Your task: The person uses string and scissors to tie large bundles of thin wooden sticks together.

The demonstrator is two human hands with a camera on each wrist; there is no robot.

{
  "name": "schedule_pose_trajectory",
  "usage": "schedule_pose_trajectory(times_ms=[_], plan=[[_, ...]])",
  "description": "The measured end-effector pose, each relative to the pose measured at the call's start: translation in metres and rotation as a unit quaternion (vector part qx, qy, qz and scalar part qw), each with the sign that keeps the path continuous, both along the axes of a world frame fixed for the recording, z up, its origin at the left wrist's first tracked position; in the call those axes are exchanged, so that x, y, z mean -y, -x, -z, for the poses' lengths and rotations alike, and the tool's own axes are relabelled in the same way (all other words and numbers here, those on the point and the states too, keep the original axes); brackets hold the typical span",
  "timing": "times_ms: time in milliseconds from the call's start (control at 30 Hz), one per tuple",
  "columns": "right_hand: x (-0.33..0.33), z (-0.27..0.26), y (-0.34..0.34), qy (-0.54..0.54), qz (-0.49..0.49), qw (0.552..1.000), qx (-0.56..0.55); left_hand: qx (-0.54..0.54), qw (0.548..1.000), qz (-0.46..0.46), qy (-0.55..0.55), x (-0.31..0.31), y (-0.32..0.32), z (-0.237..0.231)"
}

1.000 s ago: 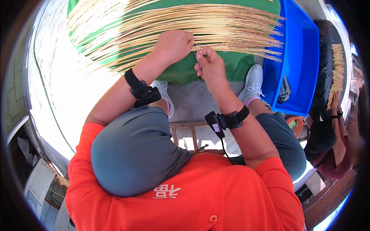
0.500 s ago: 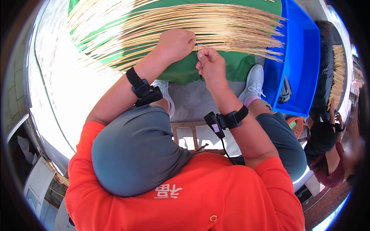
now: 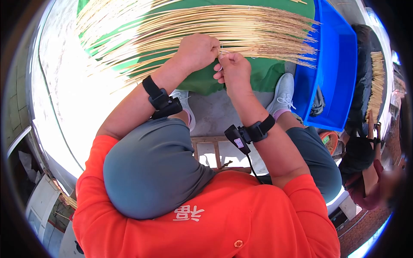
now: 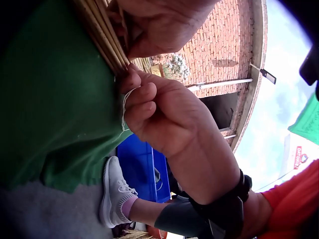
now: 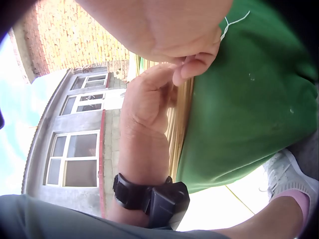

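Long dried grass stalks (image 3: 206, 23) with feathery ends lie side by side across a green cloth (image 3: 258, 73). My left hand (image 3: 197, 51) is curled over their near edge, and in the left wrist view its thumb and fingers pinch a stalk (image 4: 123, 30). Right beside it, my right hand (image 3: 237, 73) pinches a thin white string (image 4: 124, 107) between thumb and forefinger at the stalks. A loop of the string hangs by its lower fingers. The right wrist view shows a loose string end (image 5: 241, 19) over the cloth; the right fingertips are partly hidden there.
A blue bin (image 3: 335, 77) stands to the right, with a dark bundled thing (image 3: 318, 101) inside. Beyond it, another person (image 3: 365, 172) reaches toward a row of stalks (image 3: 376, 86). My shoes (image 3: 282, 94) rest on the floor under the cloth's edge.
My right hand has shifted slightly up toward the stalks and the left hand, and its lower fingers have spread a little. The left hand stays nearly still. The other person's arms have moved.
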State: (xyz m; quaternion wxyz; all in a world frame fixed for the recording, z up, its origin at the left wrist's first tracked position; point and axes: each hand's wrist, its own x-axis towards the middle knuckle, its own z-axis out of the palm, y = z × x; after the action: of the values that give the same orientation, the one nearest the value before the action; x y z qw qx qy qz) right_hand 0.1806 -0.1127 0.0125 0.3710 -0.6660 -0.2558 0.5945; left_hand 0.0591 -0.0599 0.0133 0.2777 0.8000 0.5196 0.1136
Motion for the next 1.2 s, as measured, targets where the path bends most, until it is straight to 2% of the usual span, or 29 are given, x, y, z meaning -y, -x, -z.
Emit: schedule_pose_trajectory(times_ms=[167, 267, 300, 333, 367, 400, 467, 500, 533, 600, 733, 800, 833, 900, 933, 967, 1000, 1033, 1067, 1133, 1167, 1200], plan=[[-0.008, -0.001, -0.004, -0.020, 0.017, 1.000, -0.015, -0.001, 1.000, 0.008, 0.001, 0.002, 0.002, 0.002], [-0.018, -0.010, -0.017, 0.002, -0.035, 0.999, 0.017, 0.002, 1.000, 0.005, 0.001, 0.003, 0.003, 0.000], [-0.023, -0.012, -0.028, -0.051, -0.095, 0.986, 0.127, 0.001, 1.000, 0.000, 0.005, 0.003, 0.003, 0.000], [-0.027, -0.016, -0.036, -0.101, -0.155, 0.954, 0.234, 0.003, 1.000, -0.003, 0.005, 0.002, 0.004, 0.000], [-0.032, -0.024, -0.041, -0.137, -0.163, 0.922, 0.322, 0.001, 1.000, 0.010, -0.004, 0.002, 0.005, 0.001], [-0.036, -0.020, -0.045, -0.136, -0.165, 0.922, 0.324, -0.001, 1.000, 0.023, -0.012, 0.002, 0.005, 0.002], [-0.046, -0.010, -0.049, -0.338, -0.249, 0.792, 0.444, 0.000, 1.000, 0.021, -0.009, 0.002, 0.004, 0.001], [-0.050, -0.007, -0.046, -0.264, -0.300, 0.822, 0.405, -0.003, 1.000, 0.019, -0.008, 0.002, 0.004, 0.000], [-0.055, -0.003, -0.045, -0.265, -0.300, 0.822, 0.404, -0.004, 1.000, 0.018, -0.008, 0.002, 0.004, -0.002], [-0.062, 0.008, -0.041, -0.185, -0.346, 0.886, 0.248, -0.005, 1.000, 0.012, -0.003, 0.005, 0.004, -0.006], [-0.067, 0.017, -0.036, -0.145, -0.319, 0.911, 0.217, 0.012, 1.000, 0.023, -0.007, 0.000, 0.009, 0.000], [-0.064, 0.013, -0.029, -0.210, -0.254, 0.905, 0.270, -0.011, 1.000, 0.023, 0.015, -0.003, 0.008, 0.002], [-0.069, 0.011, -0.031, -0.209, -0.254, 0.905, 0.270, -0.011, 1.000, 0.023, 0.016, -0.001, 0.007, 0.003], [-0.089, 0.000, -0.033, -0.115, -0.099, 0.971, 0.184, -0.024, 0.998, 0.065, 0.010, 0.001, 0.008, 0.007], [-0.093, -0.008, -0.033, -0.115, -0.100, 0.971, 0.182, -0.026, 0.997, 0.065, 0.011, -0.002, 0.010, 0.006], [-0.094, -0.022, -0.032, -0.083, -0.100, 0.989, 0.073, -0.016, 0.999, 0.051, 0.007, -0.005, 0.012, 0.004], [-0.094, -0.029, -0.032, -0.052, -0.099, 0.993, -0.035, -0.004, 0.999, 0.037, 0.001, -0.008, 0.013, 0.003], [-0.095, -0.025, -0.033, -0.054, -0.105, 0.990, -0.076, 0.008, 0.999, 0.029, -0.013, -0.008, 0.014, 0.001], [-0.097, -0.028, -0.035, -0.057, -0.107, 0.990, -0.072, 0.011, 0.999, 0.027, -0.016, -0.008, 0.012, 0.000], [-0.094, -0.033, -0.038, -0.106, -0.007, 0.984, -0.146, -0.011, 0.999, 0.027, -0.027, -0.007, 0.012, -0.001], [-0.095, -0.038, -0.043, -0.104, -0.008, 0.984, -0.147, -0.011, 0.999, 0.025, -0.025, -0.008, 0.013, -0.001], [-0.096, -0.045, -0.056, -0.168, 0.034, 0.977, -0.130, -0.021, 0.999, 0.030, -0.025, -0.007, 0.010, -0.001]])
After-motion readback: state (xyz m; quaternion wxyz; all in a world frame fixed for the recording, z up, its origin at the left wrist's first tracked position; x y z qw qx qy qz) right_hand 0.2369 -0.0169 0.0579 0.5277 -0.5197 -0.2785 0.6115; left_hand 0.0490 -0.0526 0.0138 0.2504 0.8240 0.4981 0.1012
